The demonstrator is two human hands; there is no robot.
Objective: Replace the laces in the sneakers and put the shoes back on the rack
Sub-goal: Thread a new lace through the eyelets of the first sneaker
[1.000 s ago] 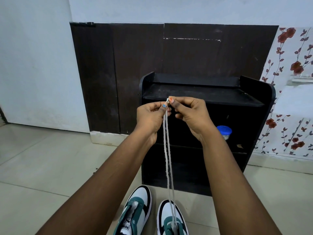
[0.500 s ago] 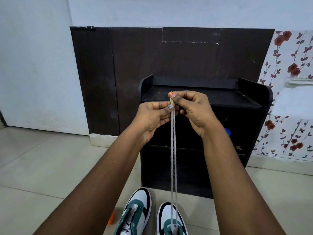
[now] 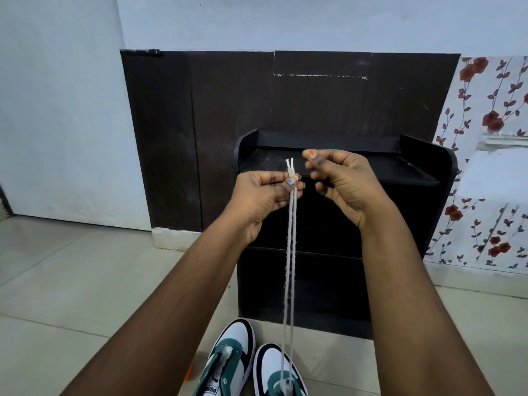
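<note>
- Now, at the shoe rack [image 3: 423, 155]: person's left hand [image 3: 265, 195] pinches both tips of a white lace [image 3: 291, 252] together, thumb & fingers clamped just below the tips.
- Right hand [image 3: 343, 184] sits just beside, fingers loosely curled, holding nothing, apart from the lace.
- Lace runs taut, two strands side by side, down to the right sneaker [image 3: 278, 372] on the floor; left sneaker [image 3: 228, 361] beside it, w/ no lace that I can make out.
- Bottom eyelets prob. threaded already, though frame edge cuts that part off.
- Step in hand, by my read: evening the two ends. To do well: keep tips level, pull straight up w/ equal tension, then split one strand per hand before crossing to next eyelets.
</note>
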